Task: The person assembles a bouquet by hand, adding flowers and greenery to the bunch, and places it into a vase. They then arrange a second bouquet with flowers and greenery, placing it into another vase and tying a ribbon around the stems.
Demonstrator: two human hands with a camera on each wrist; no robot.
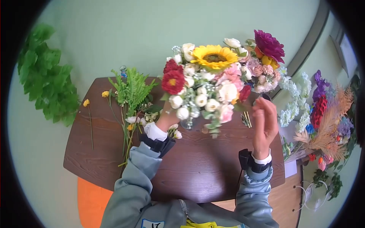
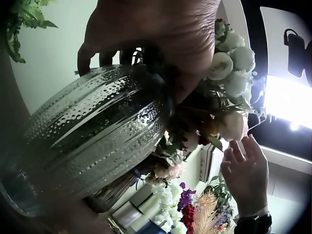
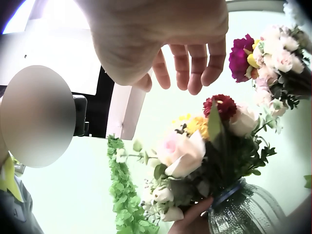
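Note:
My left hand (image 1: 163, 121) grips a ribbed clear glass vase (image 2: 92, 136) around its neck, fingers curled round it in the left wrist view. From the vase rises a full bouquet (image 1: 201, 91): a yellow sunflower (image 1: 214, 57), a dark red flower (image 1: 173, 81), white roses and pink blooms. In the head view the flowers cover most of the vase and part of that hand. My right hand (image 1: 265, 127) is raised beside the bouquet's right side, fingers loosely bent and holding nothing. The right wrist view has this hand (image 3: 161, 36) apart from the blooms.
A second bouquet with a purple flower (image 1: 269, 45) stands behind at right. Fern and loose stems (image 1: 131, 89) lie on the left of the brown table (image 1: 190, 171). More artificial flowers (image 1: 330, 121) crowd the right side; an orange seat (image 1: 91, 201) is at lower left.

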